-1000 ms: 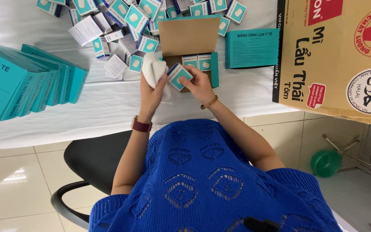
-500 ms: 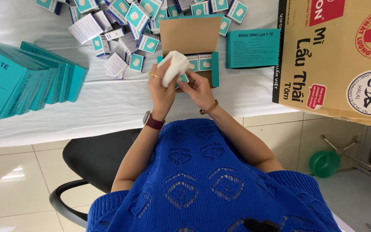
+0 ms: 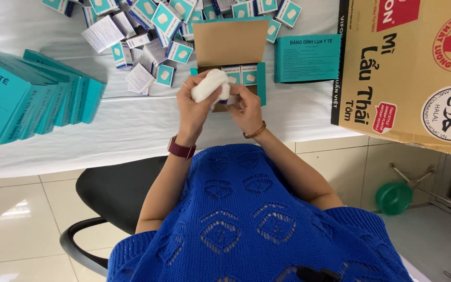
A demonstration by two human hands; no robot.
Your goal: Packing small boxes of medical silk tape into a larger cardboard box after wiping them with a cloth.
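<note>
L hand (image 3: 194, 112) raised over table edge, fingers curled round white cloth wad (image 3: 210, 86), gripping it. R hand (image 3: 246, 107) pressed against cloth from other side, fingers bent, pinching a small teal box (image 3: 226, 98) mostly hidden behind wad. Both wrists angled inward, touching at fingertips. Just behind: open teal carton (image 3: 246, 73) w/ brown flap up, small boxes standing inside. Beyond: loose heap of small teal-and-white boxes (image 3: 152, 26). Flat teal pack (image 3: 306, 57) right of carton. Stack of big teal boxes (image 3: 32, 94) far left. Large brown cardboard box (image 3: 408, 68) at right, red and black print.
</note>
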